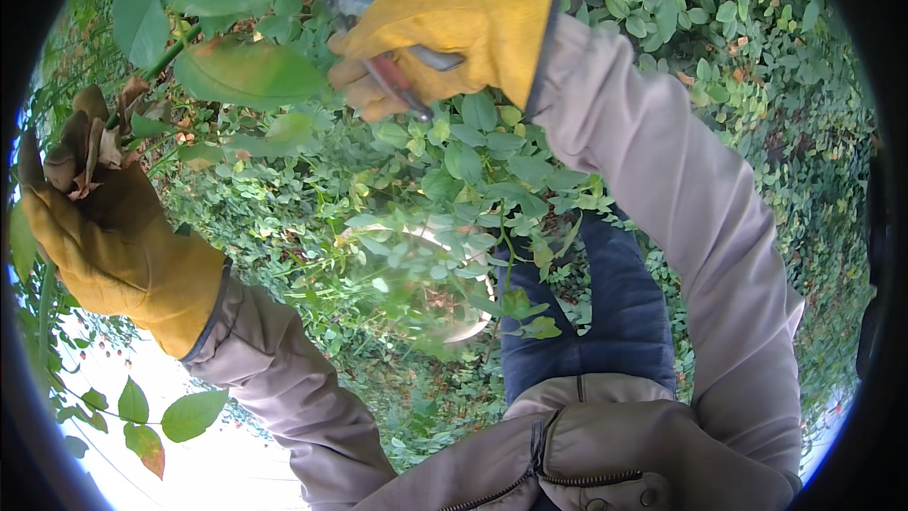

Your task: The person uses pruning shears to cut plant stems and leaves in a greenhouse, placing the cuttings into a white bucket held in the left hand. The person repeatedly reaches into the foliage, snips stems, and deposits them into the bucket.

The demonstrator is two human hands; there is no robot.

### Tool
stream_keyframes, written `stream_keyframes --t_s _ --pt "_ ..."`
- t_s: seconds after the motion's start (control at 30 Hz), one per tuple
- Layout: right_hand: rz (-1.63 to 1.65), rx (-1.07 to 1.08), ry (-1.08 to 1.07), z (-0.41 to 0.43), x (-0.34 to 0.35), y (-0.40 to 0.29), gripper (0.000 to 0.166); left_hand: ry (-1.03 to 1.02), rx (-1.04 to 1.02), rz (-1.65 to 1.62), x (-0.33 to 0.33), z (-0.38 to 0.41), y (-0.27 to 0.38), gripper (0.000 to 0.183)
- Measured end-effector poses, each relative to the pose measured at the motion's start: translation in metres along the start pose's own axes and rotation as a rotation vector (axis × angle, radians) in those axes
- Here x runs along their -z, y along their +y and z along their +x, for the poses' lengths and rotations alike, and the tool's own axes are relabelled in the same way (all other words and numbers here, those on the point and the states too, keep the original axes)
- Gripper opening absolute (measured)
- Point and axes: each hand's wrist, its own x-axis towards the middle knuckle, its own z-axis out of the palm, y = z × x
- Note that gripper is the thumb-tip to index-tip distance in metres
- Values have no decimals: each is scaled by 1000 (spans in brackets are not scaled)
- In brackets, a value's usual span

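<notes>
At the upper middle, my right hand, in a yellow leather glove, is closed around the red and grey handles of hand pruners. Their metal head points up and left, partly behind a large leaf. My left hand, gloved alike, is at the far left with its fingers curled around dry, brown, curled leaves. A green stem runs from near these fingers up to the right, among large green leaves close to the camera.
Dense leafy shrubs spread below and around both arms. A round, pale-rimmed container shows partly through the foliage near my legs. A twig with leaves hangs at the lower left.
</notes>
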Motion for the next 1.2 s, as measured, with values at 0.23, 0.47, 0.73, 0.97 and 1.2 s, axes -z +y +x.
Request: stream_keyframes --t_s 0.23,0.47,0.73,0.97,1.2 --pt "22 -27 -189 35 12 25 7 -107 4 -112 -2 2 1 62" --pt "-1118 818 -152 62 23 33 23 -36 -1 -7 -3 8 2 60" --pt "484 -52 -65 64 -9 29 30 -89 12 -132 -6 7 0 52" --pt "-120 -17 435 9 -65 -14 23 128 117 -219 5 -11 22 47" --pt "-19 -104 427 -103 -81 0 57 279 449 -221 129 -182 32 54"
